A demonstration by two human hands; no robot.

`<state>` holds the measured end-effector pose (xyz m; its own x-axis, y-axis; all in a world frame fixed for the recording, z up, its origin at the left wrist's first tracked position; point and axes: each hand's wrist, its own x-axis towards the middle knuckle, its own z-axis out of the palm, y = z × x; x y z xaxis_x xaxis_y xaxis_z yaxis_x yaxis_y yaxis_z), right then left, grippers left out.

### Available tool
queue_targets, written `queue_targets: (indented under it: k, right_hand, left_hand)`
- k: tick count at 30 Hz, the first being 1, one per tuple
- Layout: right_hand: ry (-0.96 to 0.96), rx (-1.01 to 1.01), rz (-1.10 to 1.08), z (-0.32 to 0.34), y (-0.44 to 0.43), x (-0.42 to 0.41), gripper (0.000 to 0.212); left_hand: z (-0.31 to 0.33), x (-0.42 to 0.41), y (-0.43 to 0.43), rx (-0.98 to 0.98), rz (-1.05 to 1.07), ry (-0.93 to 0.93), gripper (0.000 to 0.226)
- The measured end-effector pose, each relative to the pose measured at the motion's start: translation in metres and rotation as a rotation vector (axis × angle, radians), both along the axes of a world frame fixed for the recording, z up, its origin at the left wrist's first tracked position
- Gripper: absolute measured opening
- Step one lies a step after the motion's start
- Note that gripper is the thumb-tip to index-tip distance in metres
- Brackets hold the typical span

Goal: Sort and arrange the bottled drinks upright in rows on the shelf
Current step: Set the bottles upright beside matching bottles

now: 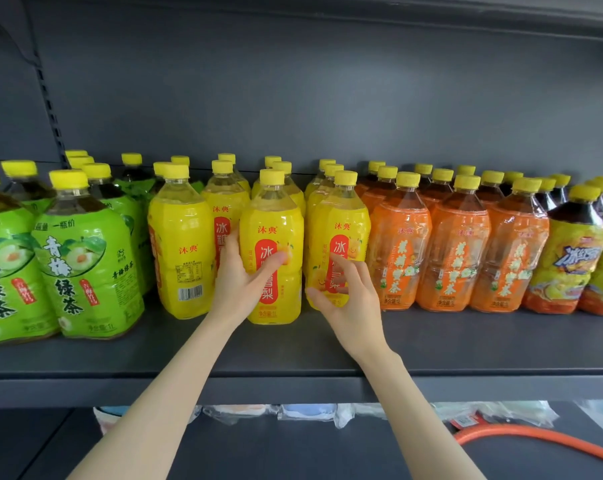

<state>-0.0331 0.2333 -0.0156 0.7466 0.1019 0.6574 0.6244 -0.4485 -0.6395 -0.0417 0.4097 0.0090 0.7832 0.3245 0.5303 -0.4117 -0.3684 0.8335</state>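
Shelf (466, 341) | your left hand (237, 282) is gripping the front yellow bottle (276, 220) | your right hand (348, 306) is hovering loose-fingered before the neighbouring yellow bottle (341, 216)

Shelf (466, 344): dark grey, painted metal by its look, matt and smooth. The front lip is the same finish.
Back panel (328, 98): same matt grey, faint sheen at 12 o'clock.
Slotted upright (49, 109) at 10 o'clock: matt grey metal.
Front yellow bottle (276, 216), centre: clear plastic at the neck, glossy shrink film on the body, smooth.
Green-label bottles (85, 265) at 9 o'clock: glossy film, slightly puckered at the shoulders.
Orange-label bottles (400, 258) at 3 o'clock: translucent glossy film, creased.
Crinkled-film bottles (567, 258), far 3 o'clock: heavily wrinkled shiny wrap.
Caps (271, 176): yellow plastic, ribbed sides, satin.
Hose (535, 441) at 5 o'clock: orange, smooth, dull sheen.
Packets (307, 412) at 6 o'clock: clear glossy film; contents indistinct.
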Motion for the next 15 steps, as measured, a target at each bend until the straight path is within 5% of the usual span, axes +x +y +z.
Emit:
queue_targets:
  k: [4,7,15]
  right_hand:
    - [0.153,0.077,0.234,0.003,0.007,-0.007,0.078]
    - [0.219,0.116,0.306,0.005,0.012,-0.011,0.085]
    - [0.161,0.159,0.185,0.006,-0.001,-0.023,0.097]
  left_hand:
    - [-0.005,-0.017,-0.004,0.003,-0.112,0.028,0.051]
    - [-0.006,-0.027,-0.001,-0.028,-0.202,0.039,0.057]
    - [-0.006,-0.031,0.003,-0.18,-0.351,0.091,0.05]
